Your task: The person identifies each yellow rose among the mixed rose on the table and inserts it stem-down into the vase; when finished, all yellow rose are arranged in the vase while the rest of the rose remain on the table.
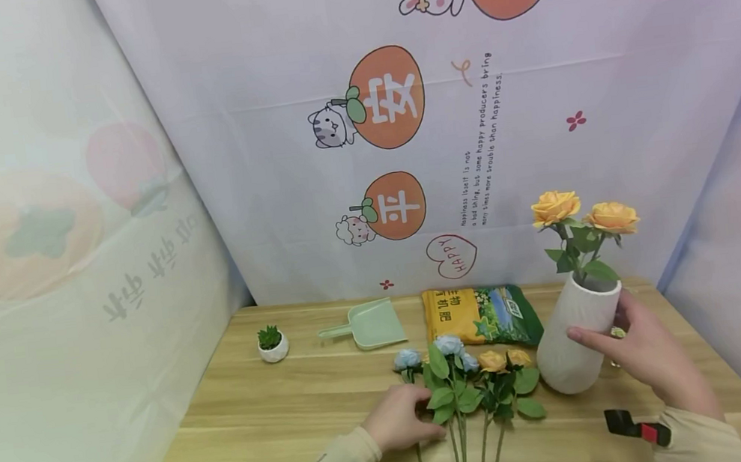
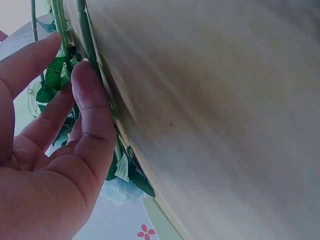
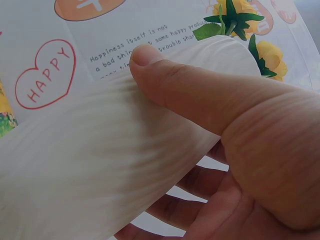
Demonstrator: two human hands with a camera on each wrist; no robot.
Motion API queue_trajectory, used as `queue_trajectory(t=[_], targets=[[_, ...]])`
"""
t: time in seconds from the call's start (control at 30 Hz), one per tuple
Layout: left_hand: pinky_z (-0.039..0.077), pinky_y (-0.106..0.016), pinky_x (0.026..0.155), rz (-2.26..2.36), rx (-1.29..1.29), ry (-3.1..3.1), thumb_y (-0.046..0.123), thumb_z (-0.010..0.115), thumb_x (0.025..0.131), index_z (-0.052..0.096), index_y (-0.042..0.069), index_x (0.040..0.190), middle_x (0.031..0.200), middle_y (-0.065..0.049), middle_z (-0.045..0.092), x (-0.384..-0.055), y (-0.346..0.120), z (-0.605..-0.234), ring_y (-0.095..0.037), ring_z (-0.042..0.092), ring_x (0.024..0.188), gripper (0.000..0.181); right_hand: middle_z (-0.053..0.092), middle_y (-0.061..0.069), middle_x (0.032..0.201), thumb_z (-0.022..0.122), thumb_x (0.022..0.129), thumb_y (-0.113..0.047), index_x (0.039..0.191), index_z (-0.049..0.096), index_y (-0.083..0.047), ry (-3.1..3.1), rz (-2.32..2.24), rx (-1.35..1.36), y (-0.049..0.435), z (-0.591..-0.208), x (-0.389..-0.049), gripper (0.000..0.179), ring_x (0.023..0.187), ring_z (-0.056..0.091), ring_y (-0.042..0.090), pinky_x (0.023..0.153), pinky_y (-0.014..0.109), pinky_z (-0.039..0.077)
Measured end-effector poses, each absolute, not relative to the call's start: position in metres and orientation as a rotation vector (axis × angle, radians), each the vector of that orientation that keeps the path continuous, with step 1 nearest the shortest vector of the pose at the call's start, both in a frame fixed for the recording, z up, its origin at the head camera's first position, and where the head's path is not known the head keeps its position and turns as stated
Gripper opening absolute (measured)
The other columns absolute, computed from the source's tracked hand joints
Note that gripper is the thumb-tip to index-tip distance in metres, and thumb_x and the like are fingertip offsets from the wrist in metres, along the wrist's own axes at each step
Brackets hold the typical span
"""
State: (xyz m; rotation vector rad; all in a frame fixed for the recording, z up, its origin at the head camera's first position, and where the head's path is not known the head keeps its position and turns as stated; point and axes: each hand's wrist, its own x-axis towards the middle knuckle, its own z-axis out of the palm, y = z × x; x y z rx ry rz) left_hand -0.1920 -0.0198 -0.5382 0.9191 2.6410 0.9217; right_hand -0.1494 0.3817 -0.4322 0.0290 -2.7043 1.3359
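Note:
My right hand [image 1: 655, 355] holds a white ribbed vase [image 1: 572, 345] from its right side, thumb across the front and fingers behind. The vase leans to the right, with two yellow roses [image 1: 586, 219] standing in its mouth. In the right wrist view the thumb [image 3: 175, 90] lies along the vase wall. My left hand [image 1: 400, 416] is among the stems of artificial blue roses [image 1: 449, 345] lying on the table. The left wrist view shows a gap between its bent fingers [image 2: 92, 95], close to green stems [image 2: 60, 25]. Beside them lie more yellow roses [image 1: 493, 361].
At the back of the wooden table [image 1: 263, 430] are a small potted succulent [image 1: 273, 344], a pale green dustpan [image 1: 373, 325] and a yellow-green printed bag [image 1: 481, 316]. A black strap with a red part [image 1: 638, 430] is at the right wrist. Printed cloth [image 1: 281, 157] encloses the table.

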Motion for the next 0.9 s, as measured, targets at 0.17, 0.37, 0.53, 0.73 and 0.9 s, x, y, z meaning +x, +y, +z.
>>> queue_trajectory(t=[0.17, 0.37, 0.53, 0.73, 0.9], targets=[[0.048, -0.018, 0.071, 0.841, 0.971, 2.683, 0.03, 0.097, 0.08, 0.08, 0.02, 0.097, 0.082, 0.018, 0.066, -0.1891, -0.0176, -0.5366, 0.001, 0.053, 0.072, 0.026, 0.046, 0.04, 0.152, 0.08, 0.099, -0.047, 0.167, 0.024, 0.003, -2.71, 1.347, 0.017, 0.3811, -0.4306, -0.1484, 0.101, 0.134, 0.049, 0.061, 0.095, 0.068, 0.055], [0.044, -0.016, 0.068, 0.808, 1.041, 2.725, 0.024, 0.098, 0.076, 0.081, 0.02, 0.089, 0.074, 0.017, 0.06, -0.1907, -0.0196, -0.5388, 0.002, 0.049, 0.07, 0.022, 0.045, 0.041, 0.153, 0.08, 0.098, -0.048, 0.167, 0.023, 0.003, -2.718, 1.338, 0.013, 0.381, -0.4302, -0.149, 0.103, 0.134, 0.049, 0.061, 0.094, 0.071, 0.055], [0.042, -0.014, 0.063, 0.833, 1.036, 2.746, 0.021, 0.098, 0.074, 0.084, 0.016, 0.096, 0.071, 0.015, 0.059, -0.1931, -0.0243, -0.5415, 0.003, 0.048, 0.066, 0.026, 0.045, 0.04, 0.153, 0.08, 0.098, -0.048, 0.167, 0.024, 0.001, -2.712, 1.338, 0.015, 0.3821, -0.4297, -0.1495, 0.102, 0.134, 0.049, 0.061, 0.094, 0.07, 0.056], [0.045, -0.015, 0.068, 0.788, 1.022, 2.792, 0.021, 0.098, 0.072, 0.085, 0.015, 0.106, 0.082, 0.013, 0.067, -0.19, -0.025, -0.5384, 0.002, 0.051, 0.073, 0.036, 0.043, 0.041, 0.154, 0.079, 0.099, -0.048, 0.168, 0.022, 0.002, -2.713, 1.34, 0.019, 0.3816, -0.4282, -0.1492, 0.103, 0.134, 0.048, 0.062, 0.096, 0.073, 0.053], [0.047, -0.016, 0.076, 0.701, 1.081, 2.797, 0.028, 0.098, 0.075, 0.085, 0.019, 0.104, 0.088, 0.016, 0.065, -0.1855, -0.0212, -0.5347, 0.001, 0.054, 0.081, 0.033, 0.043, 0.042, 0.154, 0.079, 0.099, -0.047, 0.167, 0.022, 0.004, -2.715, 1.338, 0.018, 0.3799, -0.4273, -0.1476, 0.103, 0.134, 0.048, 0.063, 0.098, 0.074, 0.052]])
